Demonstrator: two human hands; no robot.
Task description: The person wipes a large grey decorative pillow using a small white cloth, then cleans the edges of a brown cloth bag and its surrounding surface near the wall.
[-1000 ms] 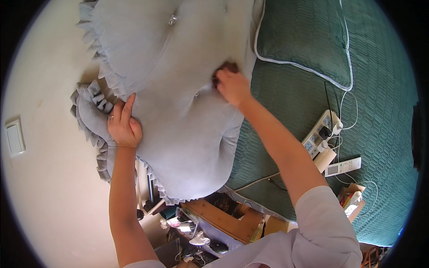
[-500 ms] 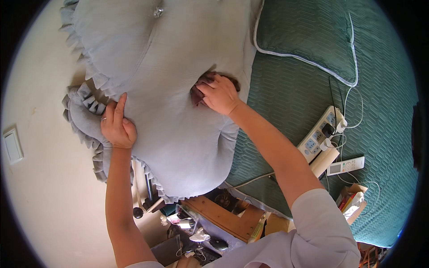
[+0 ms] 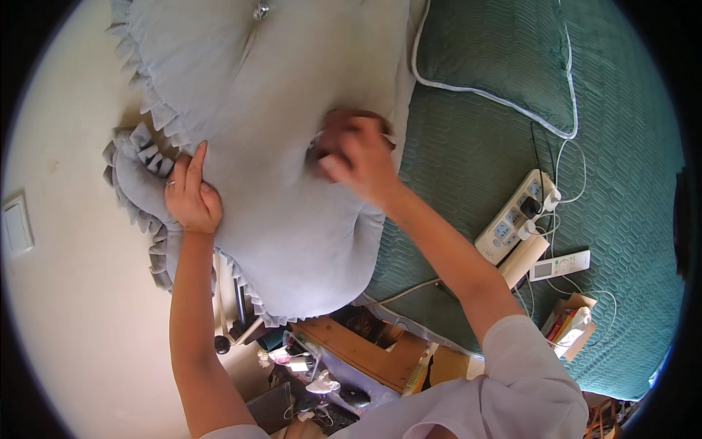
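Note:
A large grey cushion (image 3: pixel 292 241) with ruffled edges and a shiny button fills the middle of the view. My left hand (image 3: pixel 193 197) is at its ruffled left edge, index finger stretched along the fabric and the other fingers bent round the edge. In my right hand (image 3: pixel 365 162) is a dark reddish-brown cloth (image 3: pixel 349 121), bunched up and pressed against the cushion's right half. Motion smears this hand and the cloth, so its fingertips are partly unclear.
Right of the cushion spreads a green quilted bed cover (image 3: pixel 446 146) with a green pillow (image 3: pixel 490 58). A power strip (image 3: pixel 504 230) with plugs, a white remote (image 3: pixel 560 265) and a small open box (image 3: pixel 574 325) lie there. Below is a cluttered wooden desk (image 3: pixel 358 351); a wall (image 3: pixel 73 307) stands left.
My right hand has shifted slightly right with the cloth, now blurred by motion. My left hand keeps its place on the cushion edge. The whole view has shifted a little.

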